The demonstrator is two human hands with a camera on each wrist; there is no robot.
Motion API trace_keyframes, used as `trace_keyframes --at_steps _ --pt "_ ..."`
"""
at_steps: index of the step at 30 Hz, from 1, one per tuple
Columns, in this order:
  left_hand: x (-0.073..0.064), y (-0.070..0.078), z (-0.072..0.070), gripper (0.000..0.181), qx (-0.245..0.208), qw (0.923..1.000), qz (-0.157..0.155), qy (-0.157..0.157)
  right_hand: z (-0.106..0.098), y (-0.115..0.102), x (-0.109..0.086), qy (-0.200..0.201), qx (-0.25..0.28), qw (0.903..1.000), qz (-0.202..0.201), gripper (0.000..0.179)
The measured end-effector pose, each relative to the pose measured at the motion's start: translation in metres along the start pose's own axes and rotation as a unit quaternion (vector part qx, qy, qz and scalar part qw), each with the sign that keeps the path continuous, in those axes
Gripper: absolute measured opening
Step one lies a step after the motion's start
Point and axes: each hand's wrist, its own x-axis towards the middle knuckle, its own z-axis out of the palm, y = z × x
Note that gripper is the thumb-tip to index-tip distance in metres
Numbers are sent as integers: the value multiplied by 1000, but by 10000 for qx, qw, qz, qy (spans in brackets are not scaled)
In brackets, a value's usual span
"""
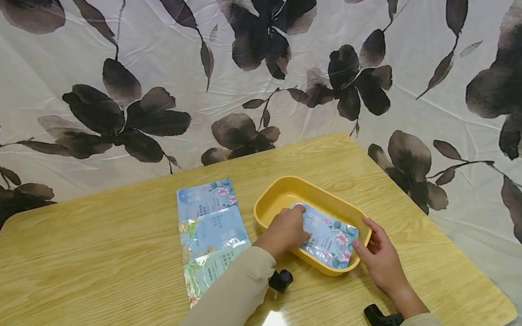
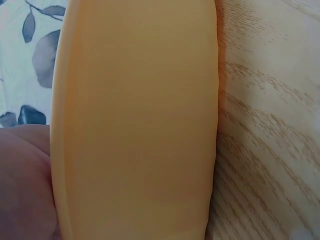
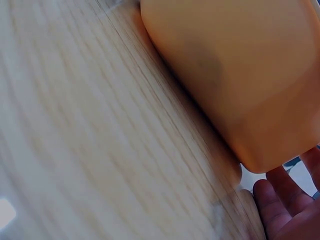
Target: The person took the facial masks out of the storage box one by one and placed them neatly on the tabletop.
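A yellow plastic tray with rounded corners stands on the table, its outer wall filling much of both wrist views. Inside it lies a shiny blue floral sachet, like a face mask packet. My left hand reaches over the tray's near left side and grips the sachet's left end with bent fingers. At the right end, my right hand holds the tray by its rim, thumb on the near side and fingers around the outer wall. Part of the left hand shows beyond the rim in the left wrist view.
Left of the tray, three flat sachets overlap in a column: a blue floral one, a light blue one and a green one. The wooden table meets a flower-patterned cloth at the back.
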Motion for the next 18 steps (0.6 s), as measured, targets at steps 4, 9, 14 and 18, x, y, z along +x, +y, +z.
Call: trace_keyframes --at_steps 4,9,14,18 --pt "0 1 -1 64 17 10000 -72 50 0 0 2 -9 41 10000 -24 63" --pt "1 0 -1 64 -36 10000 -44 56 1 -1 2 18 65 10000 -33 62" --pt "4 -3 1 69 -139 9998 66 87 1 0 1 47 43 9999 -80 61" --pt "6 -6 0 62 -306 9993 224 -7 0 1 1 62 39 9999 -91 61"
